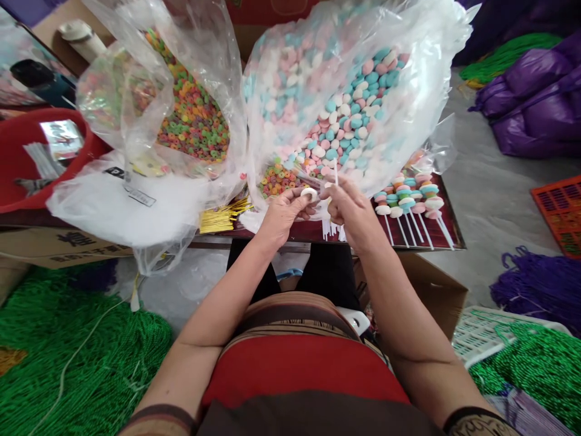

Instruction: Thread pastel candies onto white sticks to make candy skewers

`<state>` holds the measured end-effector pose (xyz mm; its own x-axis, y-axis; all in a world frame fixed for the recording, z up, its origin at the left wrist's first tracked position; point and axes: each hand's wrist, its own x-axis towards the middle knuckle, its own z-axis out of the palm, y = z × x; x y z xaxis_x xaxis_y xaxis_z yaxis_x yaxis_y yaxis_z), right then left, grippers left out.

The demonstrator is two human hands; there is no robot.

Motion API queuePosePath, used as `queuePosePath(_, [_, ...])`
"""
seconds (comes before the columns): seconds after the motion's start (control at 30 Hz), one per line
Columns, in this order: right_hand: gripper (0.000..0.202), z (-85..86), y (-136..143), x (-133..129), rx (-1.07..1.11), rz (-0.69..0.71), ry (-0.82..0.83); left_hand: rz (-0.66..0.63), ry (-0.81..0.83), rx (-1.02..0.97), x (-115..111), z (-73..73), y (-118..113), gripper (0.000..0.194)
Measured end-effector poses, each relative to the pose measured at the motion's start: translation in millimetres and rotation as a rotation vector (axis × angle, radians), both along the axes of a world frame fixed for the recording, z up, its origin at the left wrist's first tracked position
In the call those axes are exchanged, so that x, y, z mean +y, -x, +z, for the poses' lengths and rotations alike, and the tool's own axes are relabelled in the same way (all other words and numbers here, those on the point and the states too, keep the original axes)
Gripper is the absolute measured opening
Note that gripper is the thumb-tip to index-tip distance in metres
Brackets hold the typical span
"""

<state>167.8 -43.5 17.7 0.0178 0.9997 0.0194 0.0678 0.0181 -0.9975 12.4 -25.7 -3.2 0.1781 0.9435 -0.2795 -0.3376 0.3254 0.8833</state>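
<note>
Left hand (284,215): closes thumb and fingers on a round white disc-shaped candy (309,194).
Right hand (351,209): grips a thin white stick (336,172), pointing upward; cannot tell whether also touches the candy.
White candy: sits between both hands, just in front of the large clear plastic bag of pink, blue and white candies (338,136).
Loose white sticks (325,229): lie below the right hand, at the dark red desk (304,230) edge, in front of the large bag.
Skewers of stacked colourful candies (411,194): lie side by side, right of the large bag's near end.
Multicoloured ring candies in clear plastic (193,115): rest left of the large bag.
Thin yellow strips (215,221): lie bunched, left of the large bag's near end.
</note>
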Motion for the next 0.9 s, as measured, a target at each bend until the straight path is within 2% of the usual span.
queuePosePath(0.1, [0.027,3.4,0,-22,0.143,-0.122,0.009,0.057,0.023,-0.018,1,-2.5,1,0.022])
queuePosePath(0.13, [0.027,3.1,1,-30,0.148,-0.124,0.014,0.071,0.022,-0.026,1,-3.5,1,0.021])
queuePosePath(0.3, [0.035,-6.6,7,-58,0.084,0.040,0.130,0.146,-0.016,-0.017,0,-5.3,-1,0.021])
queuePosePath(0.4, [0.039,-9.0,6,-61,0.054,0.061,0.178,0.128,-0.024,-0.033,-1,-3.4,-1,0.026])
queuePosePath(0.63, [0.040,-1.7,3,-63,0.016,0.057,0.216,0.078,0.001,-0.132,-5,-2.9,-1,0.041])
queuePosePath(0.73, [0.040,-1.0,3,-62,0.111,0.048,0.264,0.066,0.017,-0.182,-5,-3.6,0,0.048])
queuePosePath(0.9, [0.032,3.1,3,-52,0.438,0.061,0.316,0.063,0.007,-0.134,-5,-3.0,0,0.053])
